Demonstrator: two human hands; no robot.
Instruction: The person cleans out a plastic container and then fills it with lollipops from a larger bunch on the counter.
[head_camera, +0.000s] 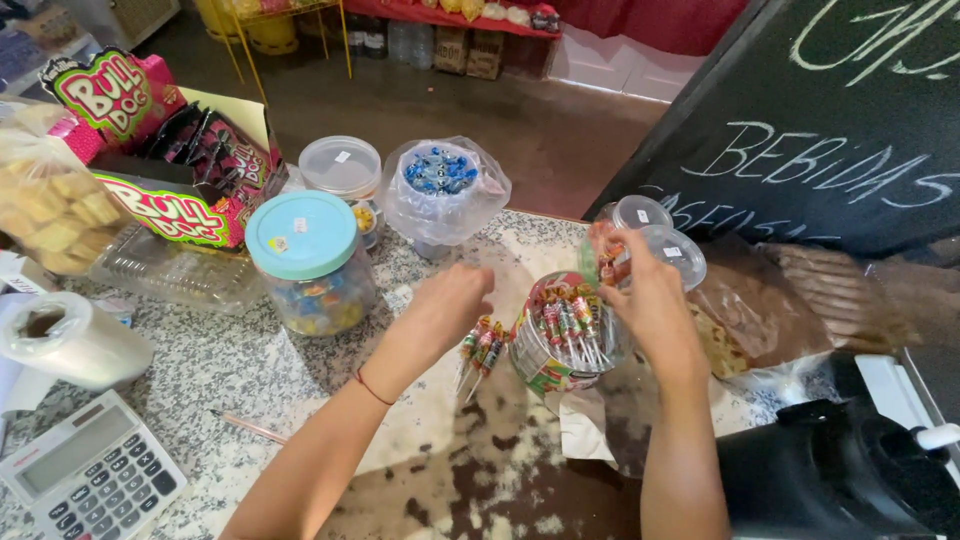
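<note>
Lollipops (482, 350) are hanging from the left hand (452, 300), fingers closed around a small bunch, just left of the lollipop tub (545, 365). Exact count in the bunch is not readable. Right hand (645, 300) is hovering over the tub's far rim, fingers curled; cannot tell whether it is gripping anything. Tub is sitting mid-worktop (210, 370), packed with more lollipops. Three lidded jars are standing behind: one teal-lidded jar (310, 262), two clear-lidded. Pink-and-green candy display box (165, 165) is sitting far left, chalkboard sign (830, 120) leaning on the right.
</note>
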